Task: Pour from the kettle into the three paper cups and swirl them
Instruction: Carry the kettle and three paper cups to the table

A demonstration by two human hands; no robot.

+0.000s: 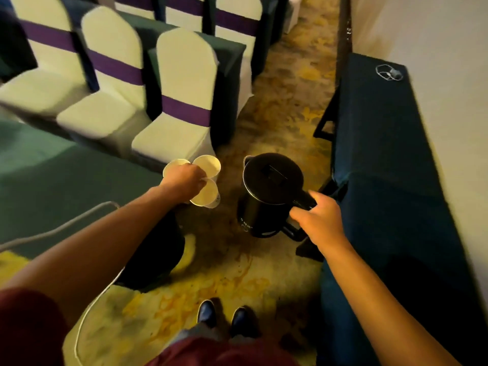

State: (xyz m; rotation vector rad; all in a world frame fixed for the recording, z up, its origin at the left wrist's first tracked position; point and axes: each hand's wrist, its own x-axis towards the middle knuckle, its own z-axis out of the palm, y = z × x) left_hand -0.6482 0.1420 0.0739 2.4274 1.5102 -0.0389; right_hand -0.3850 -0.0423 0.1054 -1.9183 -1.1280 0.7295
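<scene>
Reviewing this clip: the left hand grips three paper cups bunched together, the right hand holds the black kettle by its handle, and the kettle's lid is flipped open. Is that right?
Not quite. The lid is closed: the head view shows it sitting flat over the top of the black kettle. The rest stands: the left hand grips the three paper cups bunched together, and the right hand holds the kettle by its handle.

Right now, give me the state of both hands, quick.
Left hand: closed, pinching the three paper cups together by their rims.
Right hand: closed around the handle of the black kettle, lid shut, held upright.
</scene>
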